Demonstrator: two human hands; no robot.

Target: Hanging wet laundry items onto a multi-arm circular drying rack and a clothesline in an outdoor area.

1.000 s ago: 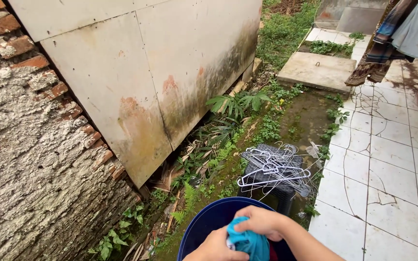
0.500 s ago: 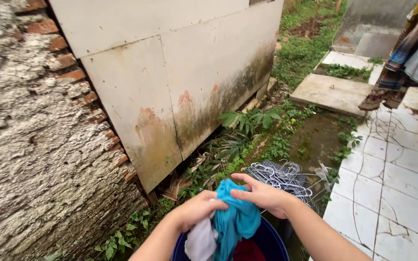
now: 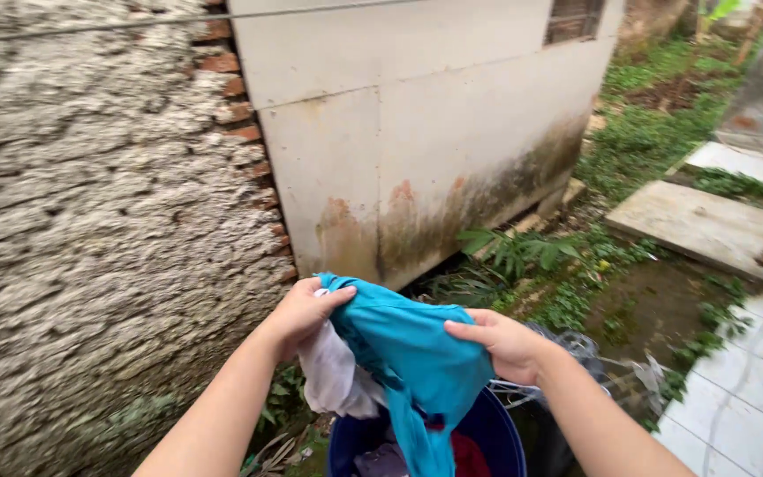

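From my remote seat, a good deal is hidden. The round dark blue plastic bucket [image 3: 487,437] is cut off by the bottom edge and mostly covered by cloth; I make out only a scrap of red fabric [image 3: 468,455] and something greyish inside it. The pile of white wire hangers [image 3: 567,375] behind the right forearm is largely blocked, and what it rests on I cannot tell. Both arms run out of view at the bottom.

My left hand [image 3: 298,311] has its grip clamped on the upper corner of a crumpled teal cloth garment [image 3: 412,353], thumb over the edge, and a pale white-grey cloth [image 3: 333,380] hangs beneath the same hand, touching it. My right hand [image 3: 501,344] has its grip clamped on the garment's other side, fingers pressed flat on the fabric. The teal garment is stretched between the two hands, held up above the bucket, its lower end drooping into it.

The setting is outdoors: a rough plastered brick wall [image 3: 108,221] on the left, a stained, mossy panel wall [image 3: 426,132] meeting it, green weeds and ferns [image 3: 532,256] along its foot, a grey concrete slab [image 3: 699,225] beyond, and cracked white floor tiles [image 3: 752,397] at right. I see no packages, labels or signs.
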